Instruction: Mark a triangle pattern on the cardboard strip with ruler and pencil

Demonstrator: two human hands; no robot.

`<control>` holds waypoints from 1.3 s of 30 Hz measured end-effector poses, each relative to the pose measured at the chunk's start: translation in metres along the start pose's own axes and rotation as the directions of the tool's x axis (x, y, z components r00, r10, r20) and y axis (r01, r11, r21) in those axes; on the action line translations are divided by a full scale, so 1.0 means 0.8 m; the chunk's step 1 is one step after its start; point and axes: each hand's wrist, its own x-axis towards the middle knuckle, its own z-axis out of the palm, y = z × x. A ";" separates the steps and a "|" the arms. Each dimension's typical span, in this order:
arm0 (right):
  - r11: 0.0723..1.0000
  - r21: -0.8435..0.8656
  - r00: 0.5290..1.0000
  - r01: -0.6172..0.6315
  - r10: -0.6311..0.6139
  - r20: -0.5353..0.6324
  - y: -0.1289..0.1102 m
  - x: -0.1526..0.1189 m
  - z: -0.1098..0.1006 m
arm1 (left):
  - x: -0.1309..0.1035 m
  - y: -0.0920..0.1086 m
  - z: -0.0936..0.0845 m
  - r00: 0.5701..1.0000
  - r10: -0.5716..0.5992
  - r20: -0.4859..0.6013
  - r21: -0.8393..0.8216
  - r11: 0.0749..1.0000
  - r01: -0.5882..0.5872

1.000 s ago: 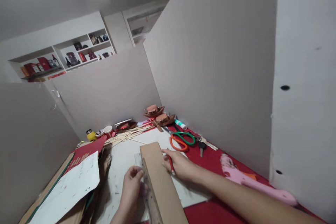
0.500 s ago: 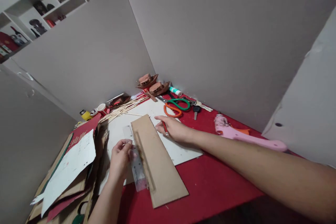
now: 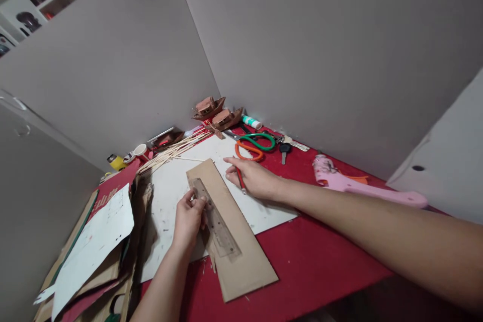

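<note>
My left hand (image 3: 190, 215) grips a clear plastic ruler (image 3: 219, 229) by its left edge, thumb on top. The ruler lies over or just above the left part of a long brown cardboard strip (image 3: 243, 241); I cannot tell if it touches. A red pencil (image 3: 240, 180) is held in my right hand (image 3: 253, 177), its fingers curled just right of the strip's far end. Under the strip is a white sheet (image 3: 166, 226) on the red tabletop (image 3: 309, 256).
Orange-and-green-handled scissors (image 3: 251, 147), keys (image 3: 285, 153) and a glue stick (image 3: 251, 121) lie at the back. Two small model boats (image 3: 222, 119) stand by thin wooden sticks (image 3: 173, 151). Stacked cardboard and paper (image 3: 94, 246) sit left, a pink glue gun (image 3: 362, 193) right.
My left hand has moved the ruler rightward, from beside the cardboard strip to over it. My right hand still holds the pencil, which is now angled a little differently.
</note>
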 end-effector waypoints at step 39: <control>0.707 0.619 0.935 -0.341 0.325 0.143 -0.010 0.003 0.000 | 0.028 -0.008 -0.038 0.965 0.013 -0.262 -0.302 0.948 -0.095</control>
